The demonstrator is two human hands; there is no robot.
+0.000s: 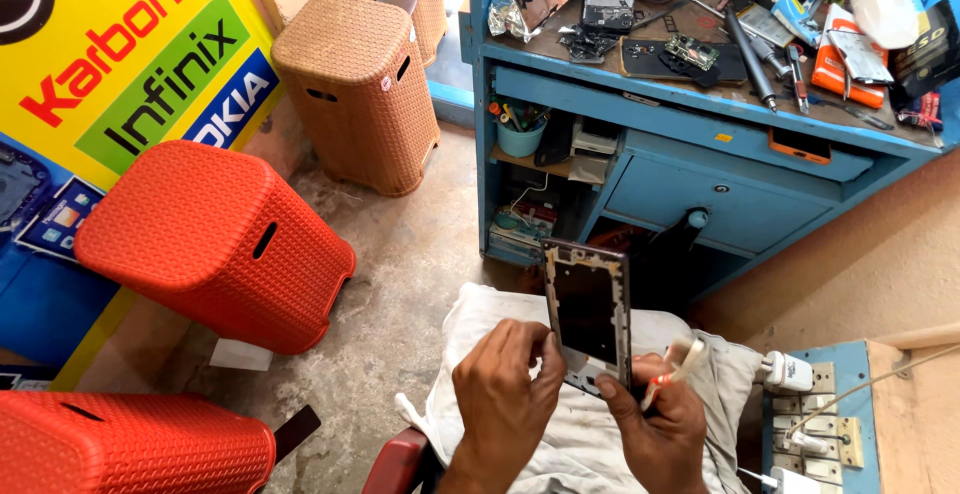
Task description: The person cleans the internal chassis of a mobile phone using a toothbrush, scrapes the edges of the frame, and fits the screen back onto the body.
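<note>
Phone frame (588, 312) held upright low in view, at 12 o'clock from both hands. Left hand (503, 399) closed on its lower left edge; right hand (655, 424) pinches the lower right corner, also holding a small orange-white tool (672, 366). Blue cup (520, 137) of pens on the blue counter's (700, 114) shelf, 11 o'clock.
</note>
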